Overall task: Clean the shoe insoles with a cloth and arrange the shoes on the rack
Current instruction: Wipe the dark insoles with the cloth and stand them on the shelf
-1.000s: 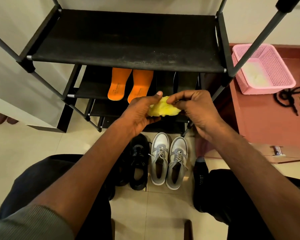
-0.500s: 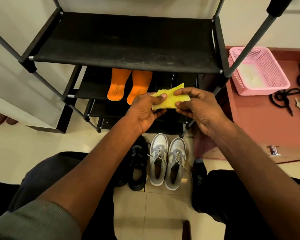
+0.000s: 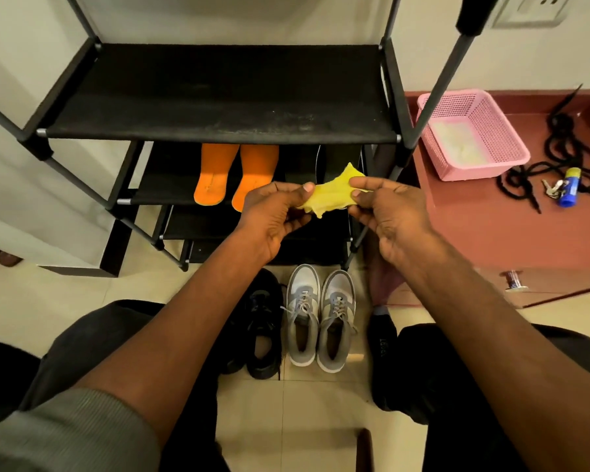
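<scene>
Both hands pinch the yellow cloth (image 3: 329, 195), left hand (image 3: 273, 216) and right hand (image 3: 389, 212) at opposite ends; orange insoles (image 3: 234, 175) lie just beyond, nearer the left hand.

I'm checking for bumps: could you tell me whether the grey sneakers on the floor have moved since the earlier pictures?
No. The grey sneakers sit at the same spot before the rack's bottom front edge, beside the black shoes.

sleeve (image 3: 65, 434): grey ribbed, left arm | forearms: bare | trousers (image 3: 92, 338): dark | sock (image 3: 384, 338): dark, lettered
</scene>
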